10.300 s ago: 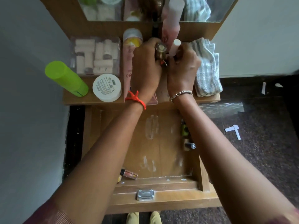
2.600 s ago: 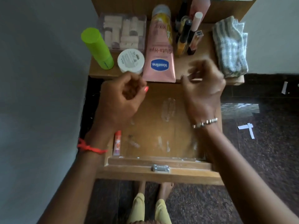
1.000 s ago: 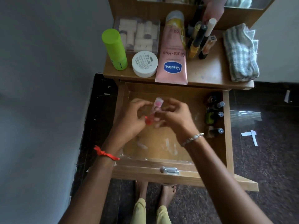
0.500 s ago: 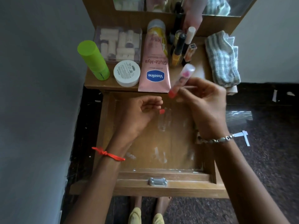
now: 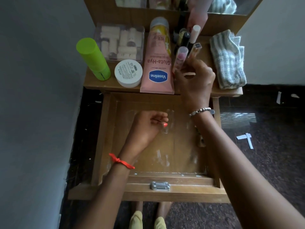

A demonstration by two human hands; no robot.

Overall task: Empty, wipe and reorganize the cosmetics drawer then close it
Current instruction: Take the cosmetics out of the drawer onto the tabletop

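Observation:
The wooden drawer (image 5: 158,194) stands pulled out, its bare bottom streaked with white smears. My right hand (image 5: 196,80) is up over the tabletop and pinches a clear pink lip-balm tube (image 5: 180,57), held upright beside a cluster of standing cosmetic tubes (image 5: 189,38). My left hand (image 5: 146,126) hovers over the middle of the drawer with fingers loosely curled and nothing in it. My right forearm hides the drawer's right side, where only part of a small bottle (image 5: 200,141) shows.
On the tabletop (image 5: 92,83) stand a green bottle (image 5: 93,58), a white jar (image 5: 128,73), a pink Vaseline tube (image 5: 158,63) and a clear box of small items (image 5: 118,42). A folded striped cloth (image 5: 227,60) lies at the right. Paper scraps (image 5: 245,139) lie on the dark floor.
My right hand has carried the pink tube from above the drawer up to the tabletop beside the standing tubes. My left hand has let go and stayed over the drawer.

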